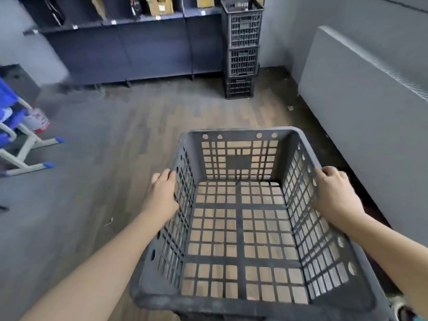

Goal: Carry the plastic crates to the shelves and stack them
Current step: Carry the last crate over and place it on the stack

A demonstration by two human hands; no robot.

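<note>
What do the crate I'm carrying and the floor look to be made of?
Crate: dark grey moulded plastic, matte and scuffed, judging by its one-piece lattice walls and rounded rim. Floor: wood-look planks, laminate or vinyl perhaps, dull and dusty, with plank seams and grain showing.

Four crates point(240, 216), two hands point(162, 195)

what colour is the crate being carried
Dark grey crate with a lattice of holes, seen in the head view.

A dark grey lattice-walled crate point(240, 230) shows brown wood-grain floor point(143, 126) through its grid, while beyond it stand matching dark crates point(242, 49) beside navy shelves point(129, 49).
</note>
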